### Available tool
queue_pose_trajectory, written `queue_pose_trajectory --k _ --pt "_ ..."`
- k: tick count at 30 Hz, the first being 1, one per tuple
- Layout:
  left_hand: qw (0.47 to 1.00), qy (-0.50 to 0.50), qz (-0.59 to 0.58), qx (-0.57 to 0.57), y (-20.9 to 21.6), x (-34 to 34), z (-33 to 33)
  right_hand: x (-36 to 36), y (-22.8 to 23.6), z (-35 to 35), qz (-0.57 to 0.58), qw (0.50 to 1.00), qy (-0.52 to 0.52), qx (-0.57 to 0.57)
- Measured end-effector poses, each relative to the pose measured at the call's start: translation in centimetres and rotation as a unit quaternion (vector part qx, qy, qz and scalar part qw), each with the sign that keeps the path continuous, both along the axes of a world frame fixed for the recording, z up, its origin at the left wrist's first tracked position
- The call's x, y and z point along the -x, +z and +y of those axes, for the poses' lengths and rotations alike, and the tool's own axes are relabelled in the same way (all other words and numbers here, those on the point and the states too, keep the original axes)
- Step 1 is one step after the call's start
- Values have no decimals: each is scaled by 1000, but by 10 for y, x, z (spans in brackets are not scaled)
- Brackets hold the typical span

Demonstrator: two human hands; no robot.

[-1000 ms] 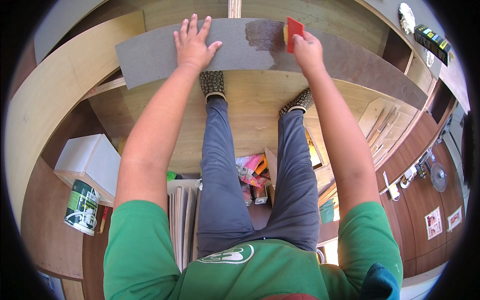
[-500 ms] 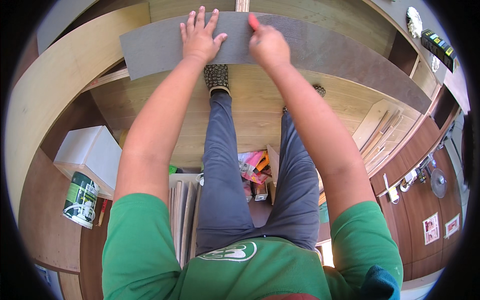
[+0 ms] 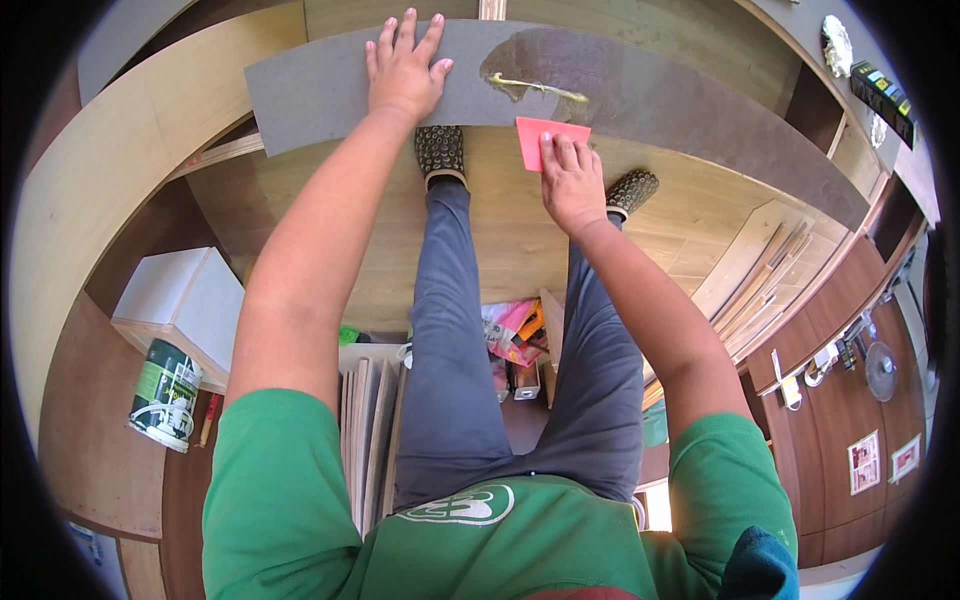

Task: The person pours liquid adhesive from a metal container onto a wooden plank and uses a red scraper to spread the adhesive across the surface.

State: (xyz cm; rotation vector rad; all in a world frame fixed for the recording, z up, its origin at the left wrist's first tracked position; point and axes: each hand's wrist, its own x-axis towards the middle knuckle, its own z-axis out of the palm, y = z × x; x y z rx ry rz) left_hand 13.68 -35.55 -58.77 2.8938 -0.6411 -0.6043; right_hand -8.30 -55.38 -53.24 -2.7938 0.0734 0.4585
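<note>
A long grey board (image 3: 690,105) lies crosswise in front of me, over a wooden frame. My left hand (image 3: 408,85) rests flat on its left part, fingers spread. In my right hand (image 3: 573,185) is a pink plastic spreader (image 3: 548,140), pinched between thumb and fingers, its wide edge close to the board's near edge. A yellowish streak of glue (image 3: 540,88) sits on the board just beyond the spreader. Around the streak is a dark wet patch (image 3: 515,55), and the board's right part looks darker than its left.
A green and white can (image 3: 165,395) stands at left by a white box (image 3: 180,300). Thin wood strips (image 3: 765,265) lean at right. Upright panels (image 3: 365,430) stand beside my left leg. A black carton (image 3: 882,100) is at far right. My shoes are below the board.
My right hand has drawn back toward me and slightly right with the spreader, away from the board's far edge. The glue streak now shows. My left hand has hardly moved.
</note>
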Motion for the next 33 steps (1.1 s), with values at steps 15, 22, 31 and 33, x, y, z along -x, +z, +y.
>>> queue_pose_trajectory --k 15,22,31,33 --pt "1000 -17 -15 13 -2 -2 5 -84 -4 27 54 978 -200 -31" --pt "999 -31 -4 -8 -2 -7 8 -62 17 76 208 968 -5 -143" --pt "1000 -24 -5 -5 1 -5 6 -28 8 -6 -42 998 -54 3" --pt "1000 -27 -2 -1 0 -6 5 -6 -2 0 4 1000 4 13"
